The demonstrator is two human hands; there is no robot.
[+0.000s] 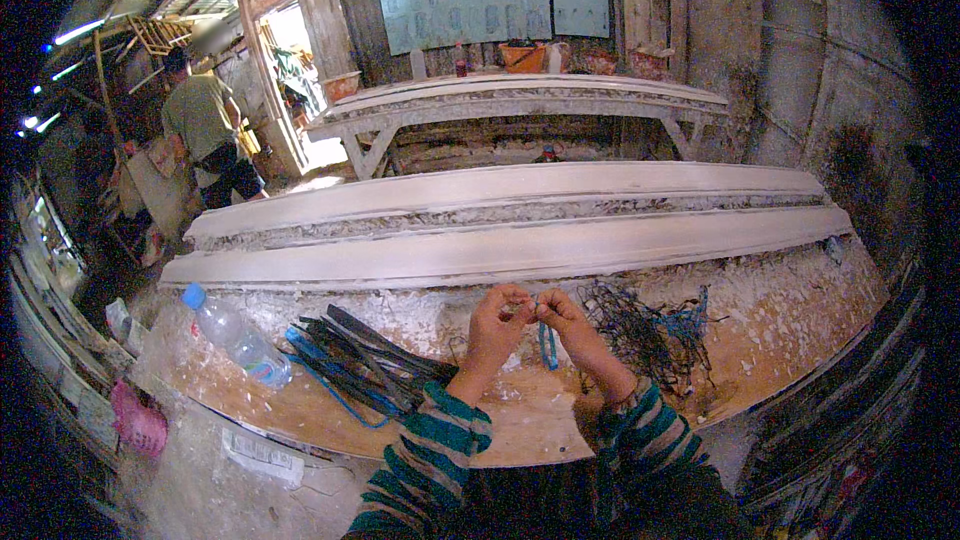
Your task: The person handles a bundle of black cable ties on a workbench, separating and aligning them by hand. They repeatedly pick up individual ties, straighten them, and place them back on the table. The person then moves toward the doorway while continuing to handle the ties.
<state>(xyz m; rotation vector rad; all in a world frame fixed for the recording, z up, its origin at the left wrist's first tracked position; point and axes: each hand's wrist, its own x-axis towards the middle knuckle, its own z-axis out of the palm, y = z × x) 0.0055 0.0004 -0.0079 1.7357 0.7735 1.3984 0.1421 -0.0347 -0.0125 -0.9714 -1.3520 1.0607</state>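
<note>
My left hand (495, 330) and my right hand (572, 328) meet over the middle of the workbench, fingertips nearly touching. Both are closed in a pinch on a narrow blue strip (548, 348), whose end hangs down between them. The part inside my fingers is too small to make out. Left of my left wrist lies a bundle of flat black strips (365, 355) with some blue among them. Beyond my right wrist is a tangled heap of thin black and blue strands (645, 335).
A clear plastic bottle with a blue cap (235, 333) lies on the left of the bench (530, 420). Two long white moulded lengths (500, 245) run across behind my hands. Farther back stand another long table (530, 105) and an orange tub (524, 58). A person (205, 120) stands at far left.
</note>
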